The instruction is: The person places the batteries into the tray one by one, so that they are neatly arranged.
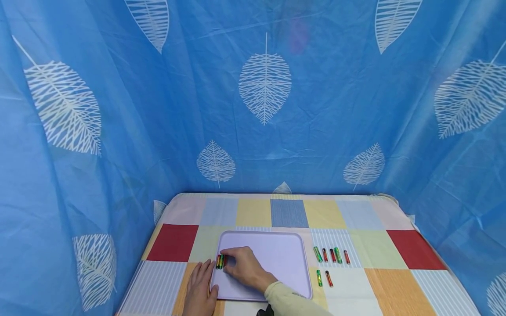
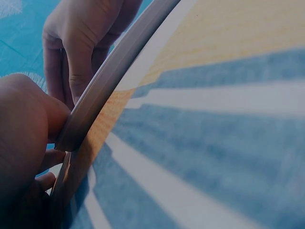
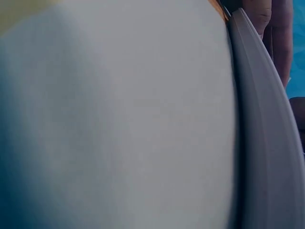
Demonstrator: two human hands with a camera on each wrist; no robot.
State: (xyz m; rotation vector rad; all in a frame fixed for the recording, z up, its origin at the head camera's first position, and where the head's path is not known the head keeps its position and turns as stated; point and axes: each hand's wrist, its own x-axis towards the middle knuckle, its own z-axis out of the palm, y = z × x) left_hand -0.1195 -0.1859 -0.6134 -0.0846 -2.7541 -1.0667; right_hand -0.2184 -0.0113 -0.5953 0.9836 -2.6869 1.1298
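In the head view my right hand (image 1: pixel 246 266) reaches over the lilac tray (image 1: pixel 276 263) and pinches a red battery (image 1: pixel 225 260) near its left rim. Close beside that battery stand two more, a green battery (image 1: pixel 222 262) and a dark one with yellow-green (image 1: pixel 218 262). My left hand (image 1: pixel 200 285) lies along the tray's left edge, fingers straight, with the thumb at the rim. The left wrist view has the tray rim (image 2: pixel 102 71) running between my left hand (image 2: pixel 24 124) and the downward-pointing fingers (image 2: pixel 78 62) of my right hand.
To the right of the tray, several green and red batteries lie on the patchwork tablecloth (image 1: pixel 379 245), among them a green battery (image 1: pixel 318 254), a red battery (image 1: pixel 346 257) and, nearer, another green battery (image 1: pixel 319 278). A blue leaf-print curtain (image 1: pixel 316 131) surrounds the table.
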